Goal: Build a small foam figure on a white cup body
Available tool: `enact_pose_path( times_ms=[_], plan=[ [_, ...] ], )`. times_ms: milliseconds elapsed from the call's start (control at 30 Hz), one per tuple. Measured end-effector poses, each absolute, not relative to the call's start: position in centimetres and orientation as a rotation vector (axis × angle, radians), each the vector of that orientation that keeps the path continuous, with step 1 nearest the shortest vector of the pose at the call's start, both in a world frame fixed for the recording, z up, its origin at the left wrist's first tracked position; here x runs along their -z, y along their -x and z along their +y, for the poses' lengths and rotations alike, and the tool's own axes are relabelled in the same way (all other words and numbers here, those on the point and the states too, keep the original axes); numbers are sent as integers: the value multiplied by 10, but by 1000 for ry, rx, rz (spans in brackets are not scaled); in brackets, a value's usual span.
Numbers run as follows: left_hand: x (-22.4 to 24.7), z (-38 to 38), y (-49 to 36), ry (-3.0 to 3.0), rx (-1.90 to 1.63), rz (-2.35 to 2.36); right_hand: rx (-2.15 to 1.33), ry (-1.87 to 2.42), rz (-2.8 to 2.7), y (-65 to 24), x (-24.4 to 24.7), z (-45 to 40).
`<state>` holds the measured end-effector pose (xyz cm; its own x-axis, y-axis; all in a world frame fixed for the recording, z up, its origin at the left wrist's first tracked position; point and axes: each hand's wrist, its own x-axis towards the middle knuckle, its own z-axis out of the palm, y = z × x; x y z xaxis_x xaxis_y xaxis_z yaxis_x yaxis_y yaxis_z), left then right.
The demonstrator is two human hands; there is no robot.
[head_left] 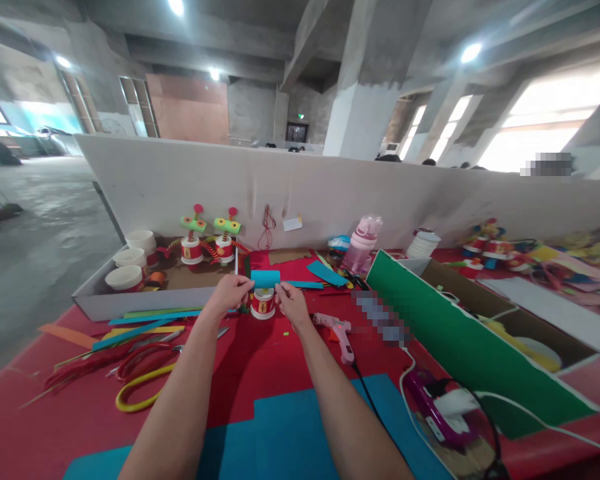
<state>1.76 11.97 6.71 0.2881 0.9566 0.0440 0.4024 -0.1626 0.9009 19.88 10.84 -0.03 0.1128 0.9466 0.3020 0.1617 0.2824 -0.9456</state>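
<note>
A small blue paper roll [265, 279] is held level between both hands. My left hand [231, 293] pinches its left end, and my right hand [293, 303] pinches its right end. Just below the roll, a white paper cup with a red and gold band [263, 305] stands upside down on the red table [280, 360]. Whether the roll touches the cup cannot be made out. A pink glue gun [337, 333] lies to the right of my right hand.
Scissors with yellow handles [141, 393] and paper strips [145, 333] lie at left. A tray [145, 307] holds cups and two finished figures. Blue sheets [290, 427] lie in front; a green-sided box [460, 340] and power strip [440, 407] are at right.
</note>
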Motion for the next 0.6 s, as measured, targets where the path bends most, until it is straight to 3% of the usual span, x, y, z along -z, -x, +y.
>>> enact_pose_path(
  times_ms=[600],
  plan=[
    [-67,121,-16,-1774,-824,1236,-828,1109,-1336,-198,1,110]
  ],
)
